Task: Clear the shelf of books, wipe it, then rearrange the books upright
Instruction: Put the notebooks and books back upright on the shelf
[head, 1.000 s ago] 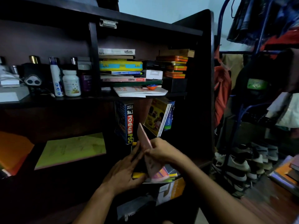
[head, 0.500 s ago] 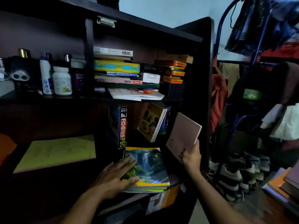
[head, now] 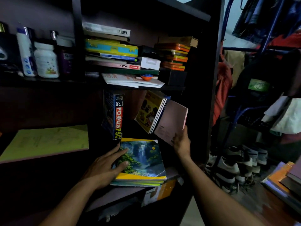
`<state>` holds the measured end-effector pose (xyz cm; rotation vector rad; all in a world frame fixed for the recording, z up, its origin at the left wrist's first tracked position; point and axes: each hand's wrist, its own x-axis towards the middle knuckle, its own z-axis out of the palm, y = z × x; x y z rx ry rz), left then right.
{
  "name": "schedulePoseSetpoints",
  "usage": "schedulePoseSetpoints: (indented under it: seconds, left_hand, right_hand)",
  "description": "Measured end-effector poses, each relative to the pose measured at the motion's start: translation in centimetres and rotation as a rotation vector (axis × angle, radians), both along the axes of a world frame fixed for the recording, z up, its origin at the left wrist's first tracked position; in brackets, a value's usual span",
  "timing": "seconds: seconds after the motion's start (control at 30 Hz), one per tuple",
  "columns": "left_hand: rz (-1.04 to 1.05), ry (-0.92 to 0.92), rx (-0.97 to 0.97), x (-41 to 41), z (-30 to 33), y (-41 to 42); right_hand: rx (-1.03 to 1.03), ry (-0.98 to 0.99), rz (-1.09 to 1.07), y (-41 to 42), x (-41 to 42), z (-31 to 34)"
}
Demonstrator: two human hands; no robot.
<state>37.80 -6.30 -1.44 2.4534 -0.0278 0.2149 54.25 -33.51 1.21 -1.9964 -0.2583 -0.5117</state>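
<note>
Nearest to me, on the lower shelf (head: 130, 191), my left hand (head: 104, 167) lies with fingers spread flat on the waterfall-cover book (head: 143, 159), which tops a small flat stack at the shelf's front edge. Just to the right and a little farther in, my right hand (head: 181, 142) pinches the lower corner of a pink notebook (head: 171, 121), held tilted against the leaning yellow books (head: 149, 111). Left of those, the thick Focus PSC book (head: 116, 115) stands nearly upright. I judge this to be the rearranging step: some books are already on end, the flat stack is not yet. The next move calls for seating the pink notebook on its bottom edge beside the leaning ones and straightening the group, then lifting the waterfall book. Farther back, the upper shelf (head: 172, 87) holds horizontal piles of books and boxes.
</note>
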Motion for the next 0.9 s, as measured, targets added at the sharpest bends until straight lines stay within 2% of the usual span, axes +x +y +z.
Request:
schedulePoseSetpoints:
  seconds: [0.27,0.53,0.63,0.77,0.9]
  left_hand:
    - [0.006,-0.017,-0.029,-0.2,0.3,0.0]
    - [0.019,-0.005,-0.043,-0.3,0.3,-0.1]
    - [0.017,-0.012,-0.046,-0.5,0.4,-0.1]
    - [0.029,-0.01,-0.04,-0.2,0.0,0.2]
    - [0.041,0.017,-0.022,-0.2,0.0,-0.1]
  right_hand:
    - [0.044,-0.058,0.027,0.9,0.4,-0.2]
    - [0.052,-0.02,0.033,2.4,1.1,0.4]
    - [-0.037,0.066,0.071,3.7,2.1,1.0]
    - [-0.107,0.279,0.143,5.0,3.8,2.7]
    - [0.019,0.107,-0.073,4.6,3.1,2.5]
